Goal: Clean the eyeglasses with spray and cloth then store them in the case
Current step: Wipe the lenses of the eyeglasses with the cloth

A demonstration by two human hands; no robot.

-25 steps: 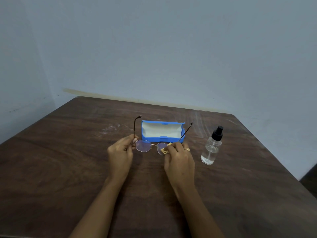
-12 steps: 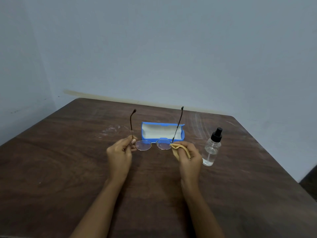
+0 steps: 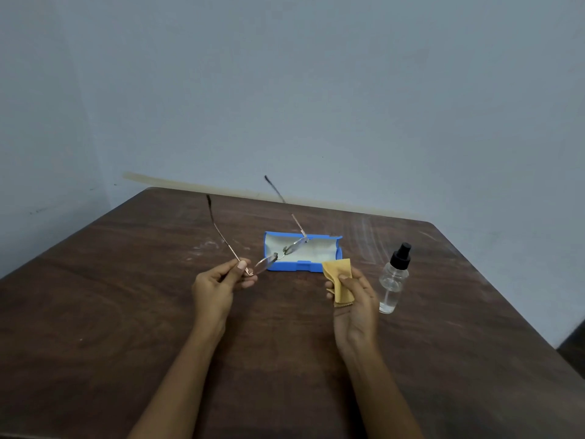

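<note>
The left hand [image 3: 218,282] has its fingers clamped on the eyeglasses [image 3: 269,261] at one hinge, lifted just before the open blue case [image 3: 303,252]. Right of the case, the right hand [image 3: 356,299] pinches the yellow cloth [image 3: 338,277], near the spray bottle [image 3: 394,278] on the bench [image 3: 95,312].

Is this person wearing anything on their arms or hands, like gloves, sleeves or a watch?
No gloves. The left hand and right hand are both bare, and both forearms are uncovered as far as the picture's lower edge, so no sleeves show. No watch or bracelet is visible at either wrist. The nails look short and unpainted. I see no ring on the fingers that show.
</note>
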